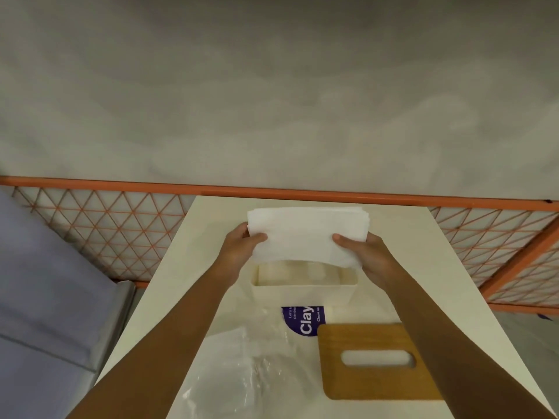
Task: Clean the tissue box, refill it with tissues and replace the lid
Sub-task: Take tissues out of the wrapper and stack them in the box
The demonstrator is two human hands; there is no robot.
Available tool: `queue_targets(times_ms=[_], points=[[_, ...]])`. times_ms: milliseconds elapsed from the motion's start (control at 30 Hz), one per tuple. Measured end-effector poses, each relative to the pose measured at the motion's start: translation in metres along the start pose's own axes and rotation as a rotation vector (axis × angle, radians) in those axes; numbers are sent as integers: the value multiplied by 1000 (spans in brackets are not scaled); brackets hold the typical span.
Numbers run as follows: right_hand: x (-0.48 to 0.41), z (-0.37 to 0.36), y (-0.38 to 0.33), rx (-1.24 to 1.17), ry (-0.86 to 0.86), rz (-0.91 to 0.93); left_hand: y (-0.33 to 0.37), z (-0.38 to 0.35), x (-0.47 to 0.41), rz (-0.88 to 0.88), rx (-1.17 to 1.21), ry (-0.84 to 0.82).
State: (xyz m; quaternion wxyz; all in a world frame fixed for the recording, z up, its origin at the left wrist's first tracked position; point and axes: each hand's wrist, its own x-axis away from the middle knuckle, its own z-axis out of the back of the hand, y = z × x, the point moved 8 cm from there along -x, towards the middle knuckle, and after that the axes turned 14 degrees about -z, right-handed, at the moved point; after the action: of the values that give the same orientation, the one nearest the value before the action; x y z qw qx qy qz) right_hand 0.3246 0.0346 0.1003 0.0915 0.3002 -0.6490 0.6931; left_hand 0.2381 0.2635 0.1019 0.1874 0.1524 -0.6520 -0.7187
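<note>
The single head-worn wide-angle camera looks forward and down from the table's near edge, close above it, toward the far edge and wall.

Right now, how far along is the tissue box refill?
Done: the tissue box stands open and looks empty; the plastic wrapper lies emptied near it. Cleaning cannot be confirmed. In hand: left hand and right hand grip the tissue stack just above the box. Left: lower the stack in, then fit the wooden lid, lying on the table.
</note>
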Motion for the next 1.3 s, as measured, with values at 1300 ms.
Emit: queue_targets(times_ms=[1300], points=[[-11, -24, 46, 932, 179, 5, -19, -17, 17, -22, -985, -273]])
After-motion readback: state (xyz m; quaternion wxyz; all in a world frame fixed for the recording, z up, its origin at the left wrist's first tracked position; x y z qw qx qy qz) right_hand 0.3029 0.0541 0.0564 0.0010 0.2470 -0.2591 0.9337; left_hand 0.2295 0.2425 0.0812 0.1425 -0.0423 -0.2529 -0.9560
